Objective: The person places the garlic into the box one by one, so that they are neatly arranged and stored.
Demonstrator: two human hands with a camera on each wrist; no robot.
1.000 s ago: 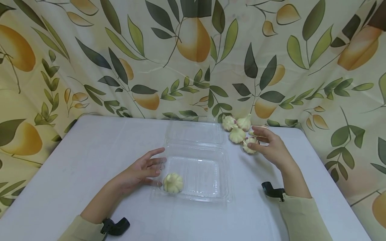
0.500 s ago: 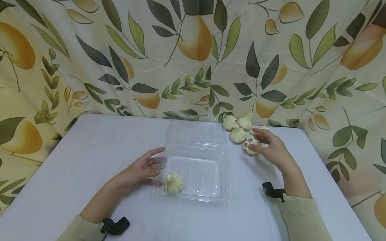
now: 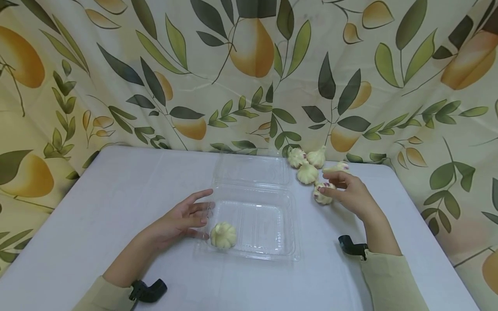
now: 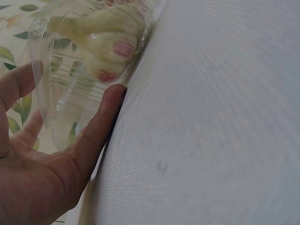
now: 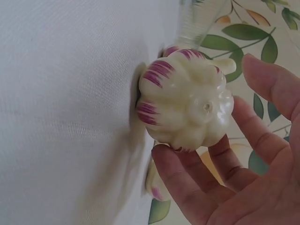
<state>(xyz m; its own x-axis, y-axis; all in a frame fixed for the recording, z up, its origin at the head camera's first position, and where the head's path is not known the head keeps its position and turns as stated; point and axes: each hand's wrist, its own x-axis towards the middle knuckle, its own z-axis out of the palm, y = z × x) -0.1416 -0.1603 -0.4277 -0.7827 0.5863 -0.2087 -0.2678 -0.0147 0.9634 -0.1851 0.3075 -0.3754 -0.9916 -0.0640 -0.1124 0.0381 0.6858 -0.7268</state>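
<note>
The right hand [image 3: 352,194] curls its fingers round 1 cream-and-purple garlic bulb [image 5: 187,103], toward the white worktop [image 3: 132,194]'s far right corner, beside 4 similar bulbs [image 3: 307,174]; the left hand [image 3: 180,221], fingers spread, touches 1 clear plastic box [image 3: 253,224] containing 1 cream bulb [image 3: 223,236].

white surface [image 3: 155,181], cream fabric backdrop [image 3: 288,93] behind it — also along both sides, printed orange fruit [image 3: 253,49], green leaves [image 3: 175,43]

The purple-streaked bulb [image 5: 187,101] at the right hand [image 3: 353,194] now sits slightly nearer the person, a little farther from the garlic cluster [image 3: 307,173]; the hand's upper fingers have come down toward the thumb, and the rear bulb [image 3: 341,166] beyond them shows more fully
</note>
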